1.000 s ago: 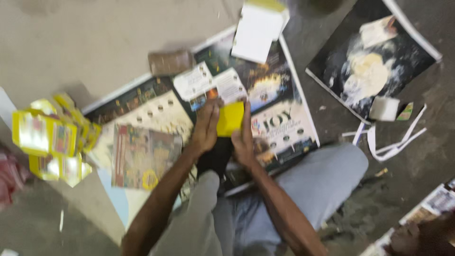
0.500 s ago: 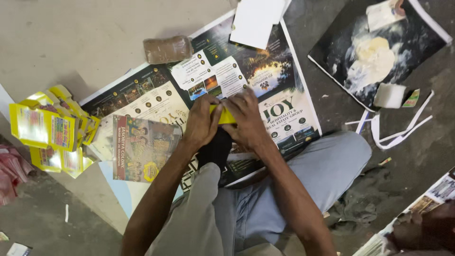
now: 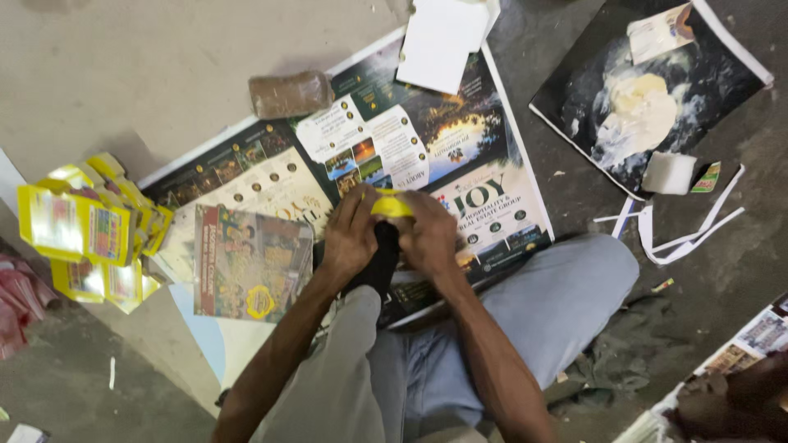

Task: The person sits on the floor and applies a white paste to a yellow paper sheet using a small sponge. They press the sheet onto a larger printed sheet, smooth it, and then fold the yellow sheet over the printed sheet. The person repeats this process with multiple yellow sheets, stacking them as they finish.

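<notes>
My left hand (image 3: 349, 234) and my right hand (image 3: 428, 234) are pressed together around a small yellow paper piece (image 3: 389, 204), both gripping it over a large glossy poster (image 3: 460, 139) spread on the floor. Only the top edge of the yellow piece shows between the fingers. A dark object (image 3: 380, 258) sits under my hands, above my knees; what it is I cannot tell. I sit with grey-trousered legs (image 3: 533, 303) folded on the poster's near edge.
A pile of folded yellow boxes (image 3: 82, 226) lies at the left. A printed sheet stack (image 3: 250, 262) rests beside my left arm. A brown block (image 3: 291, 93), white paper (image 3: 443, 41), a dark poster with paste (image 3: 648, 90) and white strips (image 3: 681, 234) lie around. Another person's hand (image 3: 730, 402) is at bottom right.
The yellow piece stood taller and flat between my hands a second ago; now my fingers have closed over it and only a narrow edge shows. My hands stayed in the same spot.
</notes>
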The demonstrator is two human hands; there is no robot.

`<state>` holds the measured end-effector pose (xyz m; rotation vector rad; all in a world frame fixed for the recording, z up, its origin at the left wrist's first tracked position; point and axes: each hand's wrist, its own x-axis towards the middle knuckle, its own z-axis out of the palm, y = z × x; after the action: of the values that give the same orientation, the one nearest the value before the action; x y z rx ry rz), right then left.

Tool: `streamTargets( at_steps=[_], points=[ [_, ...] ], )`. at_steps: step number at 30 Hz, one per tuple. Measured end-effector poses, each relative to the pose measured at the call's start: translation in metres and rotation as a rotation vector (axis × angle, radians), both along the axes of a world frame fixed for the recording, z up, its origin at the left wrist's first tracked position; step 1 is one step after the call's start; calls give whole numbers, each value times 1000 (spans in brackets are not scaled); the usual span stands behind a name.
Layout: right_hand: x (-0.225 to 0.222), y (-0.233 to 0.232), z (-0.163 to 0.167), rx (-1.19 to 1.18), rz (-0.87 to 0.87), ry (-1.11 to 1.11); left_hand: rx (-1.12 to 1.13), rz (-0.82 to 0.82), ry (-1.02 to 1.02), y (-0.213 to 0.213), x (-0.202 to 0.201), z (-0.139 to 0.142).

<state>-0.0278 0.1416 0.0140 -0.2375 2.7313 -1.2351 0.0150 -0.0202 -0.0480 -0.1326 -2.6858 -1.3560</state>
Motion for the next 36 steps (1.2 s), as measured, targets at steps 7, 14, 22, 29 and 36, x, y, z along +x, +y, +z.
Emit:
streamTargets(
  at_steps=[7, 14, 22, 29, 36],
  points=[
    [0, 18, -10, -180, 20, -107, 1, 39, 18, 7, -3, 8],
    [0, 18, -24, -496, -305, -464, 715, -29, -311, -13, -29, 23],
    [-1, 9, 11, -187, 82, 68, 380, -125, -299, -11, -55, 1],
    [11, -12, 20, 465, 452, 98, 324, -103, -169, -4, -55, -2],
    [20, -1, 6, 225, 305, 358, -192, -260, -269, -15, -52, 28]
  ],
)
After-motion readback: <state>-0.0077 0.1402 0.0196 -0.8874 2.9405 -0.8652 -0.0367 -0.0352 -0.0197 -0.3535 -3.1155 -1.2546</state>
